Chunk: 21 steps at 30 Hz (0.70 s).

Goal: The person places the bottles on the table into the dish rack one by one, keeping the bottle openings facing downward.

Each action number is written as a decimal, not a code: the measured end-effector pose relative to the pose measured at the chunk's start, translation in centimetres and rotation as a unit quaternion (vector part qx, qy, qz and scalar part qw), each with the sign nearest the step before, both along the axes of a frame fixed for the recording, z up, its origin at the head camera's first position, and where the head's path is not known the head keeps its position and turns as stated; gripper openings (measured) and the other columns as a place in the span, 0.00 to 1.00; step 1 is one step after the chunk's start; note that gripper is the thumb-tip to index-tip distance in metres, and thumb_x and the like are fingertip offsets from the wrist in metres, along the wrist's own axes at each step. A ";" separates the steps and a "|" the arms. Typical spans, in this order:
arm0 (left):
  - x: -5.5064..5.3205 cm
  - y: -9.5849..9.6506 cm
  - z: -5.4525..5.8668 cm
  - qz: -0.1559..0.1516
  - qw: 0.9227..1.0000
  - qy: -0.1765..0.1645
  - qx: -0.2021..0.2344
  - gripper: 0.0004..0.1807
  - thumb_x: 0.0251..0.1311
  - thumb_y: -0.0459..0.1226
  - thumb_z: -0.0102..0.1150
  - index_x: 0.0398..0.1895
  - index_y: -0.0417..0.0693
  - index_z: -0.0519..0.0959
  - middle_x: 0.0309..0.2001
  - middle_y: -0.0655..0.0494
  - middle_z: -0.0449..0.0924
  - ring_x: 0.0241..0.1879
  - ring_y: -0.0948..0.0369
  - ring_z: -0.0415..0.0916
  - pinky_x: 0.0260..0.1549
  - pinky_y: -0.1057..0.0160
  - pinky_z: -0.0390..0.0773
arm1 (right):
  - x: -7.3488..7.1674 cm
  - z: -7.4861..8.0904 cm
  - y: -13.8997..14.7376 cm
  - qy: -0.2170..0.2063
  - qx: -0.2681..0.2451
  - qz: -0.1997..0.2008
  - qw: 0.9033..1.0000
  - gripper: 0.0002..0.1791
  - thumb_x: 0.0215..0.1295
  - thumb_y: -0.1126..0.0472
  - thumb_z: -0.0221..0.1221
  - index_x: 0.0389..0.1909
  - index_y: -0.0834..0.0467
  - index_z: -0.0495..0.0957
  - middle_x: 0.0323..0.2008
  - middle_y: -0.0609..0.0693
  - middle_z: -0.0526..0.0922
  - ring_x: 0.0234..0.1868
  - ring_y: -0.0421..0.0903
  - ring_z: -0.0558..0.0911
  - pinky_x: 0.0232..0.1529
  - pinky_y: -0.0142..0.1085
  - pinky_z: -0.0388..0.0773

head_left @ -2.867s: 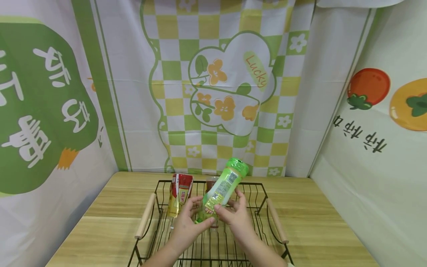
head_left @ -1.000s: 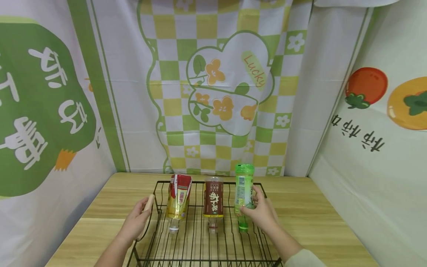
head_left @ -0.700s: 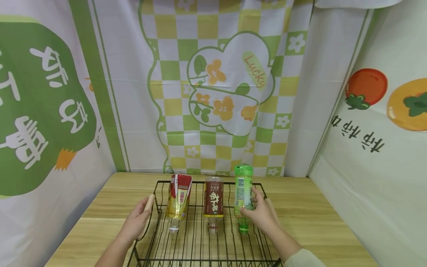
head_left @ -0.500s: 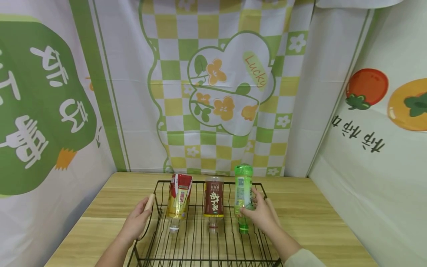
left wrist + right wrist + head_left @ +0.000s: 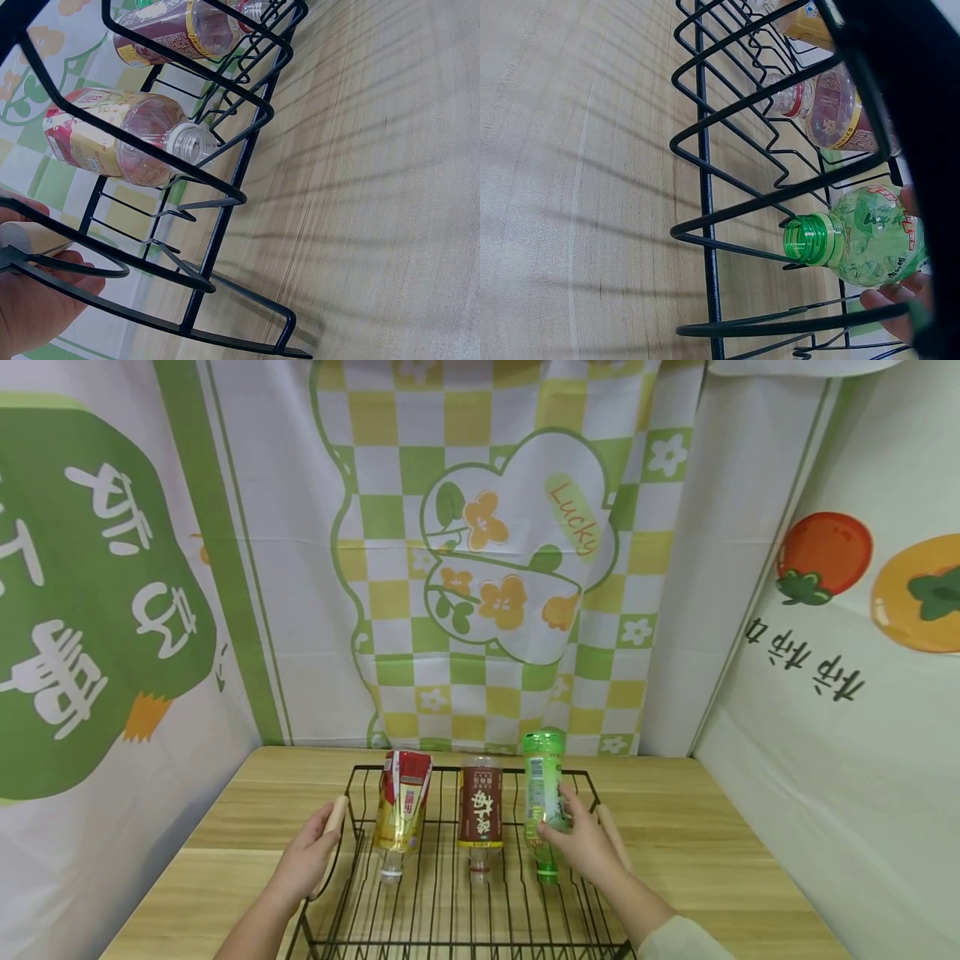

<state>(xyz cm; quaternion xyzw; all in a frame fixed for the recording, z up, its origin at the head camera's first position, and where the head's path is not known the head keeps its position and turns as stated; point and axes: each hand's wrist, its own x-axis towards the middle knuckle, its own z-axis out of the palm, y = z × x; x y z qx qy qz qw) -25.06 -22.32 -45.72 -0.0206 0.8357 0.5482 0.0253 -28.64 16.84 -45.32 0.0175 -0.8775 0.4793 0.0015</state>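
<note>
In the head view my left hand (image 5: 303, 853) grips the wooden handle (image 5: 337, 816) on the left side of a black wire rack (image 5: 468, 946). My right hand (image 5: 588, 842) holds a green plastic bottle (image 5: 542, 777) from its right side, thumb in front. The bottle is upside down, its capless green mouth (image 5: 142, 3) hidden in the left wrist view; in the right wrist view the bottle neck (image 5: 810, 238) lies by the wires. Left of it, a brown-labelled bottle (image 5: 480, 802) and a red-and-yellow-labelled bottle (image 5: 403, 802) also stand inverted in the rack.
The rack stands on a wood-grain table (image 5: 720, 860). A second wooden handle (image 5: 615, 837) is on its right side, partly behind my right hand. Behind hangs a checkered cloth (image 5: 502, 693), with printed cloth walls at both sides.
Earlier both hands held the green bottle tilted over the rack's middle. It moved right and turned upright-inverted; my left hand went to the left handle. Lately the bottle's upper end shifted slightly left.
</note>
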 end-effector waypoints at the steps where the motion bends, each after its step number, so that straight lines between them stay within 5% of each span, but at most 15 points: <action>1: 0.0 0.0 0.0 0.001 1.000 0.001 -0.001 0.33 0.76 0.38 0.36 0.77 0.34 0.42 0.77 0.32 0.43 0.75 0.38 0.43 0.71 0.37 0.49 | 0.0 0.0 0.0 0.000 0.000 0.001 1.000 0.46 0.66 0.57 0.62 0.77 0.59 0.47 0.68 0.76 0.60 0.62 0.74 0.70 0.50 0.56 0.81; 21: -0.1 -0.1 -0.3 -0.003 1.000 0.004 0.006 0.33 0.75 0.36 0.35 0.77 0.34 0.41 0.77 0.32 0.42 0.75 0.38 0.43 0.71 0.37 0.49 | 0.2 -0.2 0.0 -0.002 0.004 -0.002 1.000 0.46 0.67 0.56 0.61 0.77 0.59 0.45 0.69 0.74 0.59 0.64 0.73 0.69 0.51 0.57 0.80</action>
